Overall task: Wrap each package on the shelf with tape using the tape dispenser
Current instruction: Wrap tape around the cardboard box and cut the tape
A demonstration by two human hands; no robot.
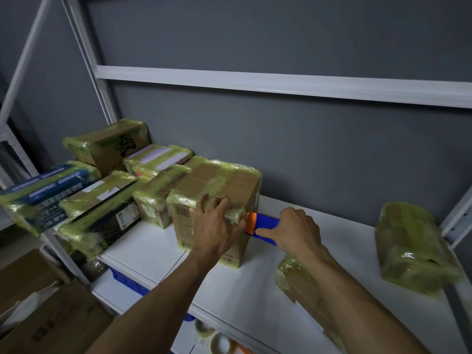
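Grey wall (306, 149) behind white metal racking; one white shelf (153, 246) carries the stock.

1. Tall brown cardboard box (217, 180): upright near the middle of the shelf, with yellowish clear tape over its top and edges and a barcode label on the front face. Left grip (217, 226): palm on the front face, fingers spread and curled over the top front edge, holding the cardboard box.
2. Tape dispenser (265, 223), blue handle with orange head: the head touches the box's right front corner, just below the top. Right grip (296, 231): fingers wrapped round the blue handle.
3. Small taped carton (158, 198): just beside the box, on its left.
4. Black printed box (102, 215), taped: further left, overhanging the shelf's front edge.
5. Blue printed pack (43, 192), taped: far left, tilted.
6. Brown carton with green print (109, 144), taped: back left corner, against the wall.
7. Flat pale parcels (158, 157), taped: behind the small carton.
8. Soft brown parcel (298, 279), film-wrapped: at the front of the shelf, partly under the right forearm.
9. Bulky film-wrapped parcel (413, 246): right end of the shelf, well apart from the box.
10. Tape rolls (219, 341): on the level below.
11. Plain cardboard cartons (51, 315): lower left, beside the racking.
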